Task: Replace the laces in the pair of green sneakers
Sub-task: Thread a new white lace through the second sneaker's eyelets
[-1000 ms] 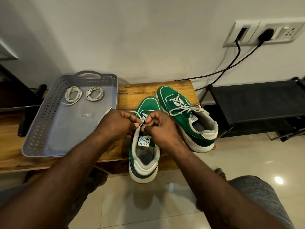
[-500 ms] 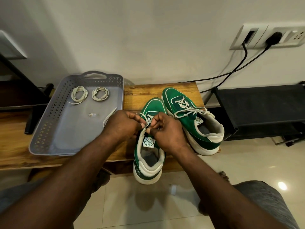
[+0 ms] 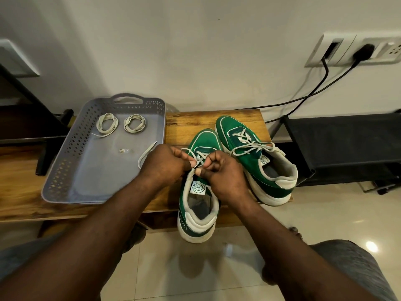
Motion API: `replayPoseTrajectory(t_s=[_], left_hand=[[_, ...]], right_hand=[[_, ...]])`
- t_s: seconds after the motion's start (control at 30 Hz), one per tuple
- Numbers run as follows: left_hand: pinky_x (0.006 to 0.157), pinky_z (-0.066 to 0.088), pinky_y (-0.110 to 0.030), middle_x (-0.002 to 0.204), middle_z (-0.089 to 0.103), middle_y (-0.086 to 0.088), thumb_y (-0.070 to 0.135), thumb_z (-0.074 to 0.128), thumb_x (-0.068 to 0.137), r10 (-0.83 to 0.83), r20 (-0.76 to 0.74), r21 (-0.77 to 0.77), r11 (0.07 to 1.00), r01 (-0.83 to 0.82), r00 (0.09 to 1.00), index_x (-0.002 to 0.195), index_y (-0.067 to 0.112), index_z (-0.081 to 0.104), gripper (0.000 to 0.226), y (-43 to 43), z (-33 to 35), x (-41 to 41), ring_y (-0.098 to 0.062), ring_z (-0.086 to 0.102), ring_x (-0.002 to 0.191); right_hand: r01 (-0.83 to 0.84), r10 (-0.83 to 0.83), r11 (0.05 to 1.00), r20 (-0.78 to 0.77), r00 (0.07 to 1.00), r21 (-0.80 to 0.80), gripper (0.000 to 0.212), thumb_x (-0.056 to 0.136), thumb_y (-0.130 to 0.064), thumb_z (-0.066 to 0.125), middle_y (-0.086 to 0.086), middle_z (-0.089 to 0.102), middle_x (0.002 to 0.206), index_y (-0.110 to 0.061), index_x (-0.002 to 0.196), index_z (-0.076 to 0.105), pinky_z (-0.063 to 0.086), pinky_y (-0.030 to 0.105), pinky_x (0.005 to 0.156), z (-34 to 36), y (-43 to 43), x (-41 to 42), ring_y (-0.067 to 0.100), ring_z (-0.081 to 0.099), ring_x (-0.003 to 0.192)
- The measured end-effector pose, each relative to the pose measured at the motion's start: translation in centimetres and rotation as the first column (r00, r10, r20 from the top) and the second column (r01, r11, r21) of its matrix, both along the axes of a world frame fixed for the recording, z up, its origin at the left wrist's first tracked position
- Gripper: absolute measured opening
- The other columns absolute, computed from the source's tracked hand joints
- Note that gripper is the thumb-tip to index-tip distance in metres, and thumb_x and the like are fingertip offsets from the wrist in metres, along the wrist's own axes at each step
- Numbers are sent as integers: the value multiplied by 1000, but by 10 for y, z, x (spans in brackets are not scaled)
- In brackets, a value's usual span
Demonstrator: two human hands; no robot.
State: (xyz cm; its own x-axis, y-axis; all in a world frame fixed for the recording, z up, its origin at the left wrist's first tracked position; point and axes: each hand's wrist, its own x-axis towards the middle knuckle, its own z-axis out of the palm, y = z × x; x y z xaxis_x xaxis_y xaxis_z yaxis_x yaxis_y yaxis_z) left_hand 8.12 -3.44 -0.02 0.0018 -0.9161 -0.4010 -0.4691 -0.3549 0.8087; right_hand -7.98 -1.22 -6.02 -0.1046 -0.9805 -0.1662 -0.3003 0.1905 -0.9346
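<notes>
The left hand and right hand each pinch the white lace tight in curled fingers, right over the near shoe.

Left hand: over the left side of the near sneaker, fingers curled, thumb and forefinger pinching the lace.
Right hand: over the sneaker's right side, knuckles up, pinching the same lace.
</notes>
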Motion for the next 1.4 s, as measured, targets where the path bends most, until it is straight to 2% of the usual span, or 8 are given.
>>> replayPoseTrajectory(t_s=[0.27, 0.53, 0.73, 0.83, 0.93, 1.07, 1.23, 1.4], left_hand=[[70, 46, -26, 81, 73, 7, 17, 75, 92, -218, 454, -127, 944, 304, 864, 82, 22, 78, 12, -8, 6, -7, -10, 67, 82], [75, 66, -38, 78, 78, -8, 2, 73, 93, -147, 180, 16, 989, 147, 973, 89, 9, 80, 11, -7, 13, -1, -20, 76, 73], [76, 66, -43, 77, 79, -8, 9, 80, 90, -44, 58, 20, 999, 43, 997, 86, 8, 79, 4, -2, 10, 0, -26, 78, 78], [71, 61, -35, 74, 77, 1, 17, 79, 90, -56, 184, -80, 994, 71, 981, 80, 17, 78, 11, -2, 1, -3, -19, 74, 76], [65, 44, -29, 80, 69, 1, 23, 70, 97, -156, 457, -138, 960, 243, 876, 78, 19, 69, 19, -3, -4, -12, -16, 64, 76], [57, 34, -32, 77, 58, -2, 24, 60, 104, -226, 562, -75, 944, 321, 795, 78, 17, 58, 26, -3, -4, -16, -14, 51, 67], [82, 59, -46, 95, 71, -13, 29, 57, 106, -36, 477, -173, 976, 134, 878, 98, 5, 68, 27, -15, 14, 17, -31, 69, 88], [86, 61, -47, 98, 75, -19, 28, 52, 103, -54, 598, -35, 995, 94, 800, 100, 1, 69, 32, -19, 26, 65, -40, 73, 92]], right_hand=[[-125, 125, 992, -41, 991, 17, 24, 82, -11, 87, -2, 73, 86, -23, 94, 69, 63, 44, 84, 13, -3, -7, 13, 72, 82], [-32, 32, 999, -99, 995, 4, 26, 80, -5, 85, -3, 74, 79, -24, 79, 68, 64, 48, 78, 6, -3, 2, 16, 74, 79], [53, -80, 991, 220, 972, 126, 37, 82, 7, 82, 11, 79, 84, -17, 74, 55, 63, 55, 88, 0, -2, 3, 27, 79, 87], [19, -52, 992, 274, 960, 122, 31, 82, 6, 82, 8, 79, 83, -14, 79, 59, 63, 45, 87, 4, -1, 0, 22, 78, 82], [-30, 22, 998, 139, 990, 59, 24, 83, -3, 84, -1, 74, 80, -19, 89, 68, 63, 40, 81, 5, -1, -1, 14, 72, 77], [-159, 143, 985, -198, 970, -68, 34, 78, -13, 87, -11, 71, 94, -29, 101, 67, 61, 37, 81, 10, 3, -4, 5, 68, 88], [-194, 142, 977, -411, 901, -87, 44, 77, -28, 85, -14, 54, 119, -42, 108, 57, 58, 42, 87, 14, 5, -7, 14, 59, 107], [-192, 102, 974, -530, 842, -118, 45, 80, -34, 80, -9, 53, 129, -34, 121, 61, 56, 43, 95, 12, 9, -2, 17, 53, 119]])
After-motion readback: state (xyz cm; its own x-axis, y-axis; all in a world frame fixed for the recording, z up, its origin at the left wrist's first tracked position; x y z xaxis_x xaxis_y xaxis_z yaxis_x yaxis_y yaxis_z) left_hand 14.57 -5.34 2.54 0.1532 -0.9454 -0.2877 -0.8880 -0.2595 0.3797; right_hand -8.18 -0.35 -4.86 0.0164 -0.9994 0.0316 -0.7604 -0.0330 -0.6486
